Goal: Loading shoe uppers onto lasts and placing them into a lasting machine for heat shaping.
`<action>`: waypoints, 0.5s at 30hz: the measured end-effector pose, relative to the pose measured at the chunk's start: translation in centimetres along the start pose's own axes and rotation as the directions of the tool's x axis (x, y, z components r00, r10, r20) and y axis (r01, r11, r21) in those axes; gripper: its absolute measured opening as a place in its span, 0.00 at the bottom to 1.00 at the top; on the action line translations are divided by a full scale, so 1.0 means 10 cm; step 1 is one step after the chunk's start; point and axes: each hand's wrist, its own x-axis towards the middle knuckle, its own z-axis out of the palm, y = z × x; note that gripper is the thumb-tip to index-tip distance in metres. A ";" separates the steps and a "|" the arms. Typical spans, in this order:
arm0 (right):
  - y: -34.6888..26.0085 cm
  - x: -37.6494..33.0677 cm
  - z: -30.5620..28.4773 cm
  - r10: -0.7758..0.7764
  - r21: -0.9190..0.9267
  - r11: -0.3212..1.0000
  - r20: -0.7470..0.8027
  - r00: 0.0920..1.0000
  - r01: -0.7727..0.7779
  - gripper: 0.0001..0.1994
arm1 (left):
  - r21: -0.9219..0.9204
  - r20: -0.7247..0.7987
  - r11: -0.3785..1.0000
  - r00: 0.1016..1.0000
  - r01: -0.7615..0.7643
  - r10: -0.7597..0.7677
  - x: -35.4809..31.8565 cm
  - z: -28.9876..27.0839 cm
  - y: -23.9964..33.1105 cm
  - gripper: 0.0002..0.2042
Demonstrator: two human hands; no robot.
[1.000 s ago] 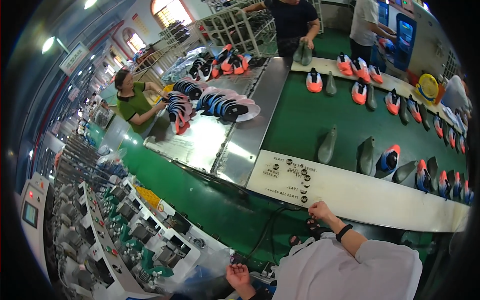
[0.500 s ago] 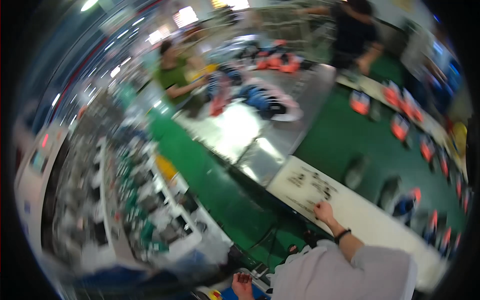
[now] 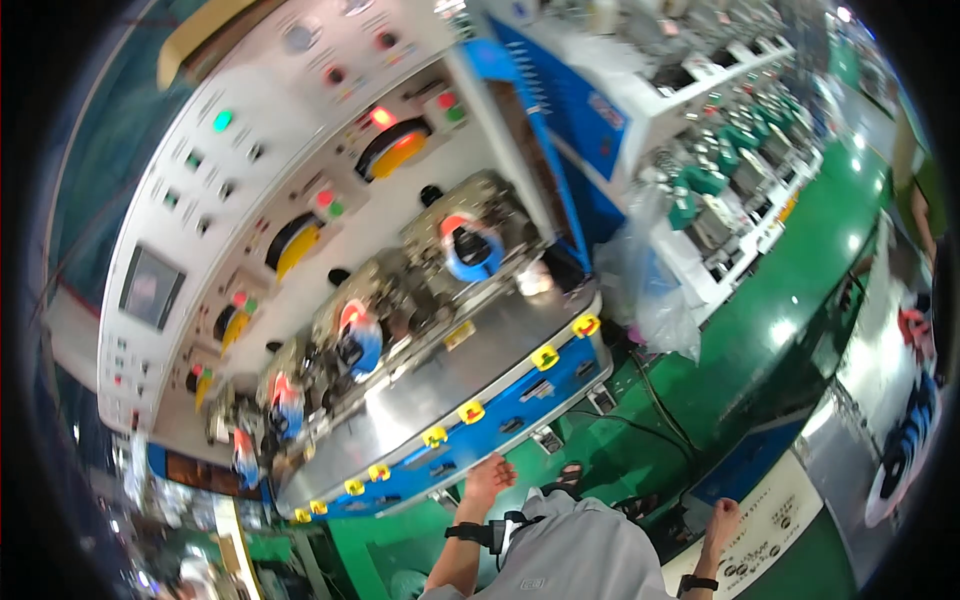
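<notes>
My left hand (image 3: 489, 476) is raised, fingers apart and empty, just below the blue front rail (image 3: 500, 410) of a machine, close to its row of yellow buttons (image 3: 545, 357). A black band sits on that wrist. Above the rail lies a steel table top (image 3: 480, 365) with several shoe stations; blue and orange shoes (image 3: 470, 247) sit clamped in them. My right hand (image 3: 722, 520), wearing a black wristband, hangs empty beside a white control strip (image 3: 775, 515) at the lower right. My grey shirt (image 3: 580, 555) fills the bottom centre.
A large white control panel (image 3: 300, 150) with lights, yellow dials and a small screen (image 3: 150, 285) rises behind the machine. A clear plastic bag (image 3: 650, 290) hangs at its right corner. Cables cross the green floor (image 3: 760, 350). Stacked blue soles (image 3: 905, 450) lie far right.
The view has swung away from the green conveyor of shoes to the machine on the left. My left hand has come up toward the blue rail; my right hand has left the white strip's knobs.
</notes>
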 end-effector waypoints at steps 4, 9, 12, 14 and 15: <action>-0.65 -0.14 0.59 -0.240 0.283 0.952 0.469 0.850 0.113 0.09 | -0.209 -0.179 0.967 0.978 -0.146 0.109 -0.21 -0.65 -0.04 0.17; -2.16 -1.12 1.46 -0.735 0.473 0.671 0.530 0.423 0.571 0.06 | -0.360 -0.252 0.907 0.959 -0.219 0.131 -0.35 -1.51 0.09 0.17; -2.98 -2.04 1.91 -0.736 0.509 0.624 0.637 0.228 0.593 0.06 | -0.371 -0.309 0.887 0.937 -0.275 0.161 -0.38 -2.02 0.26 0.18; -3.42 -2.66 2.18 -0.749 0.556 0.558 0.657 0.086 0.616 0.06 | -0.348 -0.350 0.884 0.918 -0.312 0.186 -0.44 -2.34 0.38 0.18; -3.65 -3.00 2.25 -0.742 0.598 0.543 0.671 0.002 0.590 0.07 | -0.355 -0.380 0.883 0.910 -0.307 0.164 -0.51 -2.50 0.46 0.18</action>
